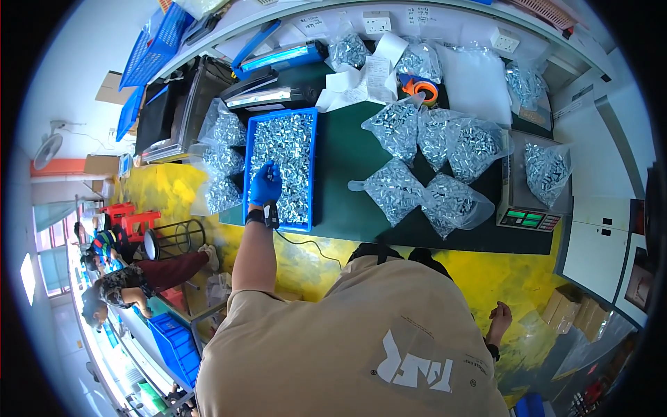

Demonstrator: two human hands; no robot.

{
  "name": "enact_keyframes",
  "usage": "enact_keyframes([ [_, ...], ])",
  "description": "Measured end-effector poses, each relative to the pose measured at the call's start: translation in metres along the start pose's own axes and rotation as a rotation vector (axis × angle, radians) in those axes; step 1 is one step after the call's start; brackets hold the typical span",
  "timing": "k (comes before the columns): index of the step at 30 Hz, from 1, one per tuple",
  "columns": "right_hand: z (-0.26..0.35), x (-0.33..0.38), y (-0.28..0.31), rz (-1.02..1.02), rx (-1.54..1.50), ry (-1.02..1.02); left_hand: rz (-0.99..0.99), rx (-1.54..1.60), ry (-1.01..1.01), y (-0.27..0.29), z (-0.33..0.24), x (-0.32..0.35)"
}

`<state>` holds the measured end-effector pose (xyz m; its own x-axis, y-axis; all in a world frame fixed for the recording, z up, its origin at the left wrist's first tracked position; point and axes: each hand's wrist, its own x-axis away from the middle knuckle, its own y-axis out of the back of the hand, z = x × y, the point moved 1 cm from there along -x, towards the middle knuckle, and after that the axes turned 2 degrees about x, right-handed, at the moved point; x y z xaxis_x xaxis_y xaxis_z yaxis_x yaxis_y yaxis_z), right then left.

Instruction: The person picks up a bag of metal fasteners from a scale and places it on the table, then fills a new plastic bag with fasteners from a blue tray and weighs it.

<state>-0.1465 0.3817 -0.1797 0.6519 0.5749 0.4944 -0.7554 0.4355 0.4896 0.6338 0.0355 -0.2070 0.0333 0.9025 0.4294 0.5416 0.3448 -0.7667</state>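
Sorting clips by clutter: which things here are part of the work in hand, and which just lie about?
In hand:
left hand, gloved
blue tray of small metal parts

Lying about:
filled clear bags
weighing scale
tape roll
paper slips
right hand, idle

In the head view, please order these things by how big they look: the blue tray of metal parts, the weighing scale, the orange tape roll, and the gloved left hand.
1. Blue tray
2. Weighing scale, though its top is partly covered by a bag
3. Left hand and orange tape roll: they look about alike, and the hand is nearer the camera, so I leave them unranked.
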Motion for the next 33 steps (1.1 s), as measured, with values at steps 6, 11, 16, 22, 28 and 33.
enact_keyframes([
  [6,0.008,-0.012,-0.013,0.035,-0.025,-0.001,-0.351,-0.227,-0.245,0.002,0.000,0.009],
  [11,0.016,-0.010,-0.016,0.036,-0.018,0.006,-0.339,-0.281,-0.267,0.005,-0.006,0.009],
  [16,0.012,-0.006,-0.014,0.026,-0.010,-0.006,-0.397,-0.568,-0.248,0.003,-0.022,0.005],
  [22,-0.005,-0.006,-0.013,-0.020,-0.038,-0.010,-0.626,-1.262,-0.388,-0.026,-0.033,-0.012],
  [28,0.015,0.001,-0.014,-0.088,-0.063,-0.044,-0.157,-0.992,-0.145,-0.167,0.063,-0.042],
  [33,0.056,-0.029,-0.006,-0.094,-0.137,0.090,0.582,-1.244,-0.377,-0.357,0.188,-0.041],
])
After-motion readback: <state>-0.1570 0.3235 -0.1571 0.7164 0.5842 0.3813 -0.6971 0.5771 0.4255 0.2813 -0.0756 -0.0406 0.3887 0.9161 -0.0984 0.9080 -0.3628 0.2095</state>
